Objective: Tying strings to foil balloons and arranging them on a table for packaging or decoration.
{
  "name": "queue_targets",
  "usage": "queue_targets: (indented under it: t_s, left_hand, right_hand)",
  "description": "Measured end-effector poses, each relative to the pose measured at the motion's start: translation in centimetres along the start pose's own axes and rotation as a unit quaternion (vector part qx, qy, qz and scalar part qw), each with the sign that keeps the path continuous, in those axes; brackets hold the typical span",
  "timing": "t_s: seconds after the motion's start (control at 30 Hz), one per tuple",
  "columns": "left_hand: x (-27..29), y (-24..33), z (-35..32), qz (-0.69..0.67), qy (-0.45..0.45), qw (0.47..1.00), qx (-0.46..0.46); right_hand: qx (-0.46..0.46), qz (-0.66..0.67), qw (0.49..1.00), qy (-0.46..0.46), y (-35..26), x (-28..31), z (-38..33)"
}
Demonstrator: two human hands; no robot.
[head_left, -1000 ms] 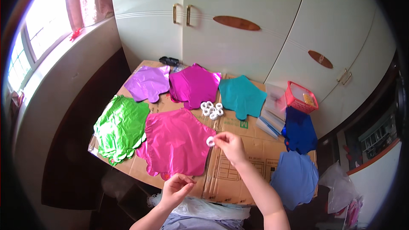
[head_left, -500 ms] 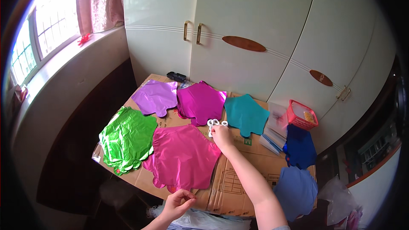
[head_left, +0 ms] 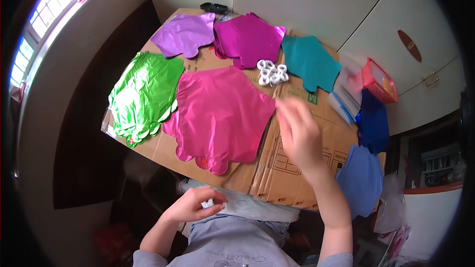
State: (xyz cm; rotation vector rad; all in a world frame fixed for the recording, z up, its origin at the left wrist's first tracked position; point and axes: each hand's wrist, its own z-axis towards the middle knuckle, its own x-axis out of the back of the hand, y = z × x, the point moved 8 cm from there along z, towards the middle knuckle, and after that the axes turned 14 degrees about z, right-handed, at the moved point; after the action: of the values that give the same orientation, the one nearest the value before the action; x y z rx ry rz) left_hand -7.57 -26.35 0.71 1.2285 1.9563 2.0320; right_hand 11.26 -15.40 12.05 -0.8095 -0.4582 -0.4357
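Note:
Closest to my right hand [head_left: 301,136] is the right corner of a stack of flat pink foil balloons [head_left: 220,113]. Its fingers are drawn together and slightly blurred; anything thin between them is too small to make out. Just beyond lie several small coils of white string [head_left: 271,73]. My left hand [head_left: 195,204] hovers at the near table edge over my lap, fingers loosely bent and thumb apart, with nothing visible in it. Green foil balloons [head_left: 143,96] lie left of the pink ones, with lilac [head_left: 184,34], magenta [head_left: 250,39] and teal [head_left: 310,63] stacks behind.
Cardboard [head_left: 292,173] covers the table. At its right sit dark blue foil [head_left: 373,123], light blue foil [head_left: 361,180], clear packets with blue strips [head_left: 344,105] and a red basket [head_left: 378,81]. A black object [head_left: 213,8] lies at the back, before white cabinets [head_left: 297,0].
My right hand has left the white string coils and drawn back toward me, to the right. My left hand has come slightly nearer my body. The view has tilted downward.

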Motion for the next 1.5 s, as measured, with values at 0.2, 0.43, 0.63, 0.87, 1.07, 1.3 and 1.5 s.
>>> queue_targets:
  t_s: [0.2,0.43,0.63,0.87,1.07,1.3,1.5]
  left_hand:
    - [-2.1,-5.2,-1.3,0.245,0.100,0.963,0.050]
    - [-4.6,-14.8,-2.3,0.107,0.124,0.970,0.183]
    - [0.4,-10.6,-4.2,0.463,0.214,0.844,0.169]
    - [0.5,-13.2,-5.4,0.318,0.198,0.904,0.208]
    - [-1.1,-11.5,-2.9,0.290,0.158,0.935,0.133]
    - [-4.5,-9.3,-0.1,0.374,0.121,0.919,0.041]
    - [-4.6,-8.6,0.8,0.389,0.120,0.913,0.019]
  right_hand:
    - [-0.083,0.286,0.878,-0.374,-6.8,-4.7,-17.2]
    - [-0.208,0.200,0.937,-0.196,-0.3,-9.3,-25.4]
    - [-0.268,0.161,0.932,-0.184,1.4,-10.9,-26.1]
    - [-0.203,0.062,0.951,-0.224,1.6,-14.7,-24.8]
    - [-0.138,-0.047,0.954,-0.262,2.0,-18.0,-24.8]
    - [-0.108,-0.094,0.974,-0.174,1.0,-15.4,-22.8]
    - [-0.144,-0.022,0.979,-0.140,1.4,-14.4,-23.4]
